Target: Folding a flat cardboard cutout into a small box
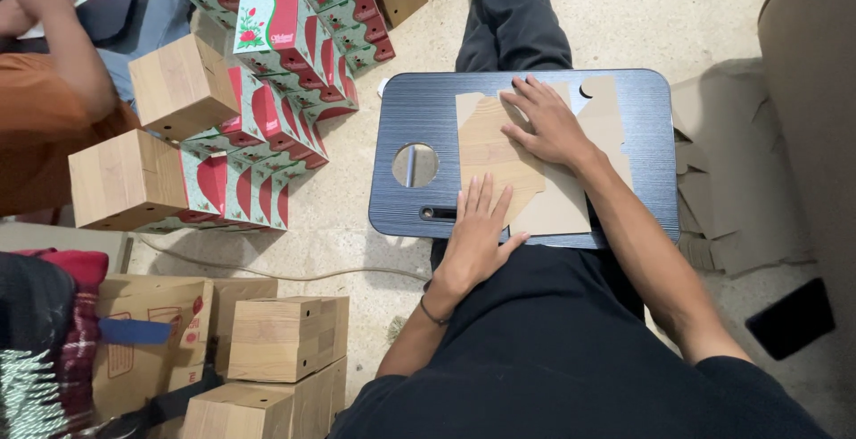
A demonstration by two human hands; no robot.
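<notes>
A flat, unfolded cardboard blank (499, 158) with a wood-grain print lies on a dark blue lap tray (419, 105) across my legs. Part of it is folded over, showing the plain brown back. My left hand (477, 229) presses flat on the near edge of the blank, fingers spread. My right hand (548, 123) lies flat on the upper part, fingers pointing left. Neither hand grips anything.
Folded wood-grain boxes (183, 87) and stacked red-and-green printed boxes (285, 65) fill the floor at left. More wood-grain boxes (285, 336) stand near left. Another person in an orange sleeve (49, 109) sits at far left. Flat cardboard blanks (731, 180) and a black phone (789, 319) lie at right.
</notes>
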